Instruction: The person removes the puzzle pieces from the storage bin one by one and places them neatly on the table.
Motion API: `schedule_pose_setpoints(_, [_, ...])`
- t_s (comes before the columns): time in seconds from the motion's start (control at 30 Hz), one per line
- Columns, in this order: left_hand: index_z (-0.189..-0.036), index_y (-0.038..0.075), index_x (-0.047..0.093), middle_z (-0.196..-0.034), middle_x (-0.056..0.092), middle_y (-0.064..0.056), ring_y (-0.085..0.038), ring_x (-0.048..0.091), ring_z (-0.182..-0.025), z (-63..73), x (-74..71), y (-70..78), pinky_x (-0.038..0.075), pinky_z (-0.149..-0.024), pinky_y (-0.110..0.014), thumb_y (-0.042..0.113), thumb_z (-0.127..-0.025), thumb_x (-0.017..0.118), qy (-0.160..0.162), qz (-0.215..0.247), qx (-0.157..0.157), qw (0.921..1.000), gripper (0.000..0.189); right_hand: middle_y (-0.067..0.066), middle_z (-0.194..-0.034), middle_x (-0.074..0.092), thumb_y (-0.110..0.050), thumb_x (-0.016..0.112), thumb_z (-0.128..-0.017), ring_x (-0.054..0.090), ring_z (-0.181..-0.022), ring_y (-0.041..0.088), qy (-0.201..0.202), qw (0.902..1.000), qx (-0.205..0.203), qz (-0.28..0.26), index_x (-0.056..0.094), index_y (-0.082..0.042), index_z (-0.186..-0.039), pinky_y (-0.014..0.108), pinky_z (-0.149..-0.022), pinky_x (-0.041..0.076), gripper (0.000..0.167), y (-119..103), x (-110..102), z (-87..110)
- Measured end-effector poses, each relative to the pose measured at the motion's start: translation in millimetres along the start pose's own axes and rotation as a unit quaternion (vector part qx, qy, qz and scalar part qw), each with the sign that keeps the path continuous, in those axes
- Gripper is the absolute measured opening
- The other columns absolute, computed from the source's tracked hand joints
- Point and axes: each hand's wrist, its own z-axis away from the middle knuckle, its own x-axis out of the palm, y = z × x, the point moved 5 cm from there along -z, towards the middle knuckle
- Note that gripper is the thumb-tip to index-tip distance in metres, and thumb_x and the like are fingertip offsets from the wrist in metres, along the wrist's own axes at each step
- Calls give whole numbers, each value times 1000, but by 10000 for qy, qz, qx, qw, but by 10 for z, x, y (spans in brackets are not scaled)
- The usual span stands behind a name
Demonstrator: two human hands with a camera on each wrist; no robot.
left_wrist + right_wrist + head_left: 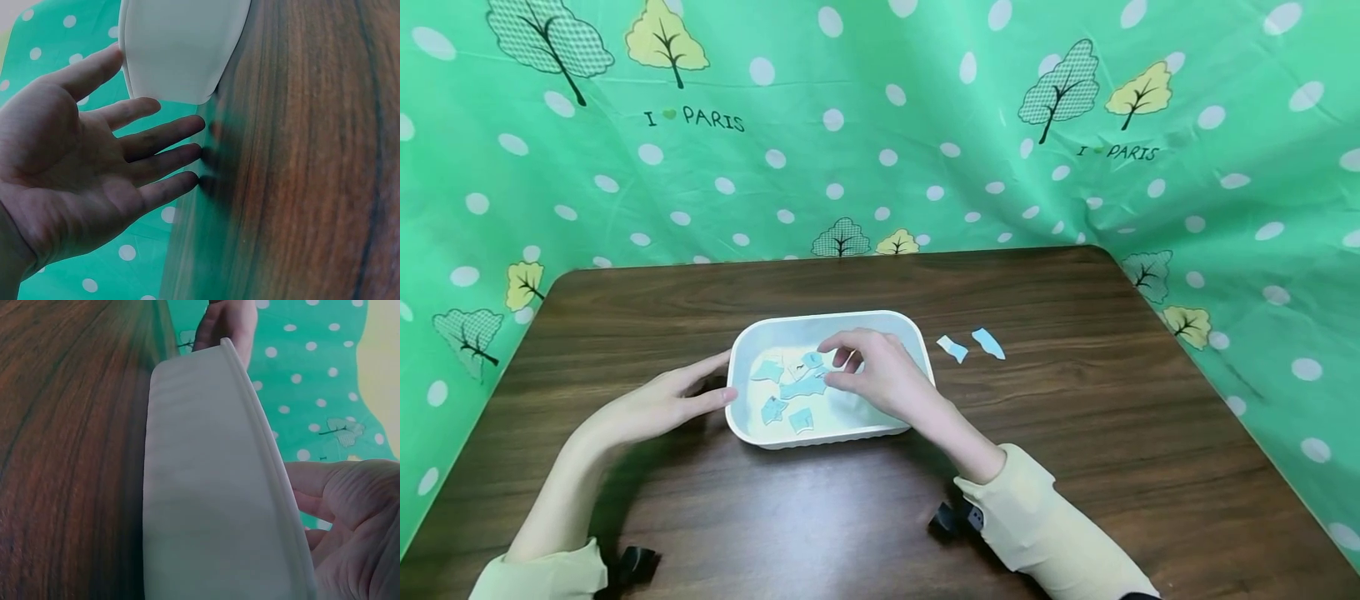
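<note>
A white plastic basin (842, 434) stands on the table, holding several torn blue-and-white paper scraps (805, 384). My left hand (658, 403) is at the basin's left end, its thumb and a fingertip touching the rim; the left wrist view shows that hand (81, 150) with its fingers spread and extended. Over the basin's right half, my right hand (880, 371) reaches down with bent fingers, thumb and forefinger apart, close beside the scraps in the middle. In the right wrist view the basin's wall (206, 475) hides the fingertips of that hand (362, 519).
Two more paper scraps, a nearer one (953, 348) and a farther one (988, 343), lie right of the basin on the brown wooden table (1075, 400). A green polka-dot cloth (880, 125) hangs behind and beside the table.
</note>
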Motion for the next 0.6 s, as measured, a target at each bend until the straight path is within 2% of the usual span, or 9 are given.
schedule_pose_setpoints(0.6, [-163, 33, 29, -166, 37, -2, -33, 30, -155, -15, 6, -10, 33, -117, -63, 52, -103, 56, -12, 11, 42, 10000, 68, -2, -96, 74, -16, 82, -87, 65, -83, 7, -386, 9992, -33, -60, 76, -16, -118, 27, -80, 51, 31, -69, 220, -60])
